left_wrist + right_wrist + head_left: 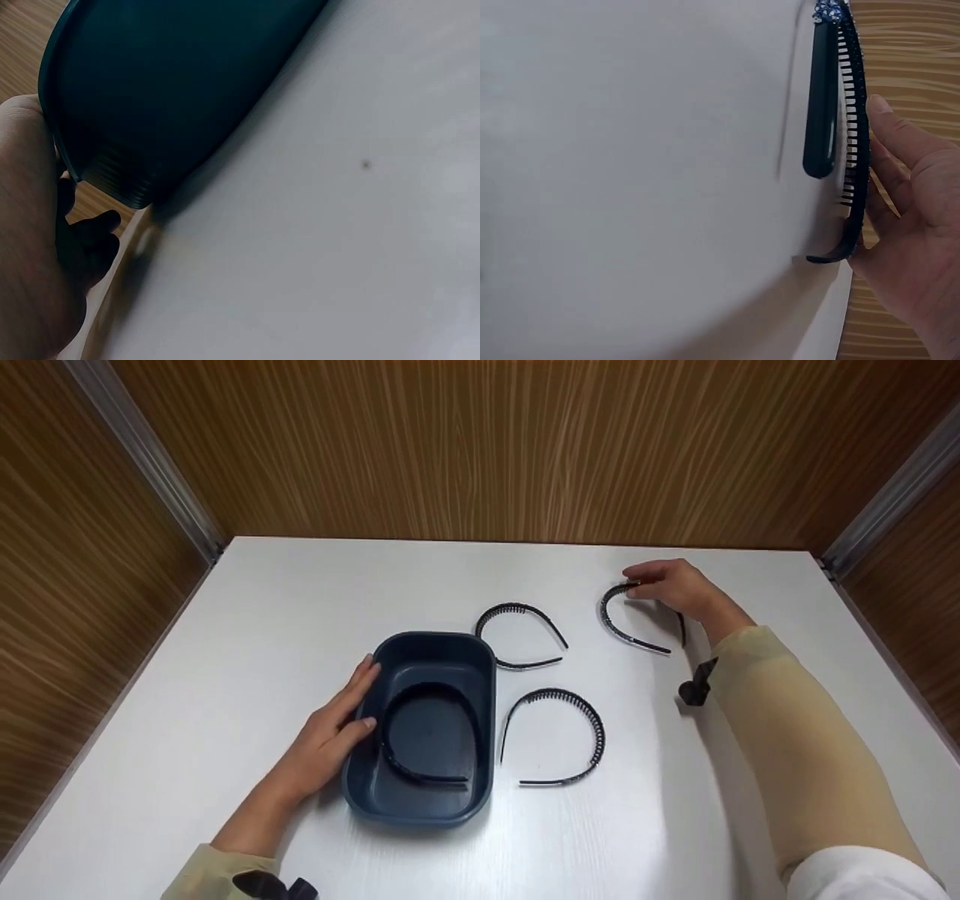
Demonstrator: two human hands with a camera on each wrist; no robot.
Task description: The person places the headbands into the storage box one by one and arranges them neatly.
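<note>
Bench (pixel 225 675) surface, white and smooth, fills the space between wood-grain walls (pixel 480 442). On it, left of centre, stands a dark blue oblong tub (pixel 484 720) with rounded corners, and a black headband (pixel 397 757) lies curved inside on its floor. The left hand (pixel 334 731) rests along the tub's left rim with straight fingers, the fingertips reaching over the edge, gripping nothing. Just right of the tub lie two more black toothed headbands, one nearer the person (pixel 592 735) and one farther back (pixel 517 611), each an open arc with fine comb teeth along the inner edge. Well to the right, near the back of the bench, the right hand (pixel 671 585) holds a fourth headband (pixel 615 626), fingers curled over its top. The right wrist view shows this headband (pixel 859 135) as thin and black, with a row of short teeth and small sparkling stones at one end, the fingers (pixel 900 150) touching its outer side.
</note>
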